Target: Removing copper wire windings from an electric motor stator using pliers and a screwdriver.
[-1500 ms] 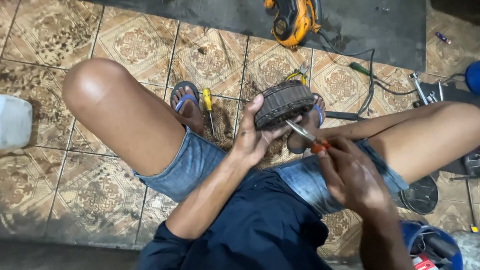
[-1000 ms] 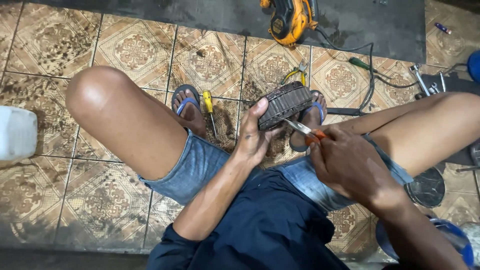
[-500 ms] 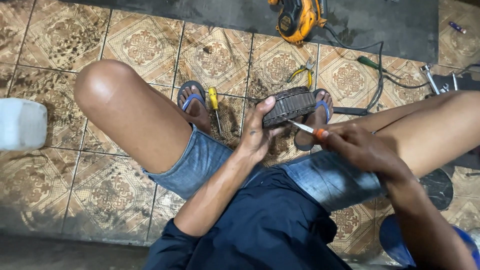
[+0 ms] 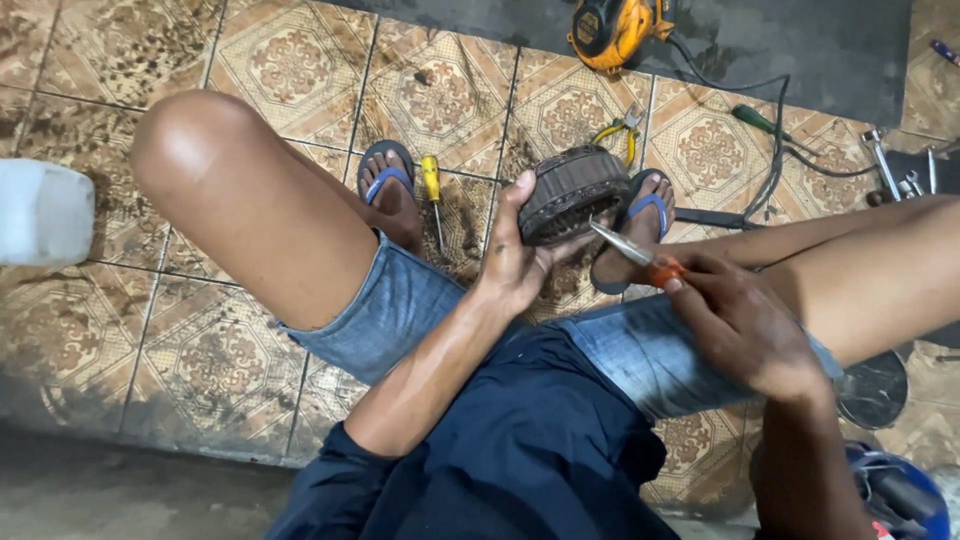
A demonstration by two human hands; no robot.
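Tilted-further ribbed motor core (image 4: 572,193) in left hand (image 4: 520,262)'s grip, right hand (image 4: 735,320) gripping orange-handled pliers (image 4: 630,250), yellow screwdriver (image 4: 431,190) nearby.

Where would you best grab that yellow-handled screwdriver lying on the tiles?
Probably by the yellow handle, coming straight down from above. The screwdriver lies flat on the tiled floor beside the sandalled foot, handle at the far end, thin shaft pointing back toward the person. The handle is the thick part; the foot crowds one side. Both hands are busy: left hand, right hand.

White plastic jug (image 4: 42,212) far left
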